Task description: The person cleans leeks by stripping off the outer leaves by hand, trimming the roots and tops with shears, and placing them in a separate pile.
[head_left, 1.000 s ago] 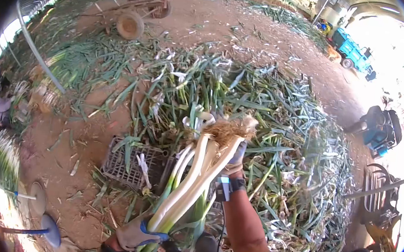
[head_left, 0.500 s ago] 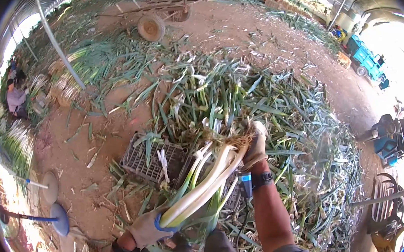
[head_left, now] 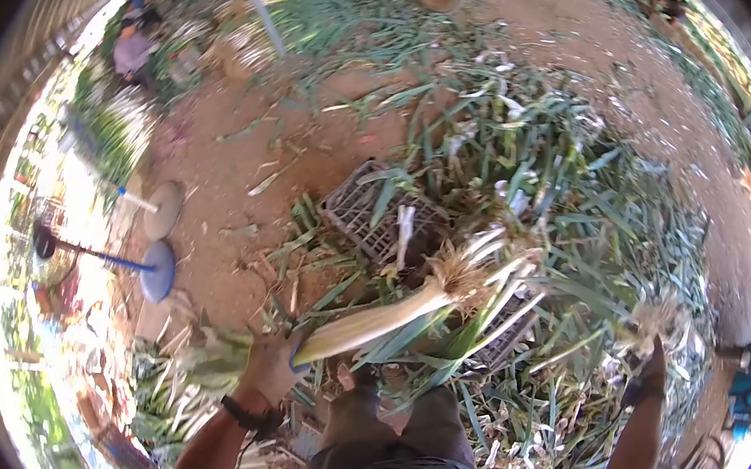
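My left hand (head_left: 274, 366), in a pale glove with a blue edge, is wrapped round the leafy end of a thick leek (head_left: 375, 321). The leek's root tuft (head_left: 458, 273) points up and to the right. My right hand (head_left: 659, 324) is stretched far out to the right over the leaf pile and smeared by motion; whether it holds anything, I cannot tell. Between my hands more leeks (head_left: 500, 307) lie across a dark plastic crate (head_left: 504, 332), beyond the held leek.
A grey crate (head_left: 383, 208) lies tilted ahead. A broad heap of leek leaves (head_left: 614, 232) covers the ground to the right. At left stand a blue round-based stand (head_left: 157, 272) and a grey one (head_left: 164, 210). A person (head_left: 133, 51) sits at the far left.
My right hand has moved from the root end far out to the right. My left hand keeps hold of a leek. The view has turned left and down.
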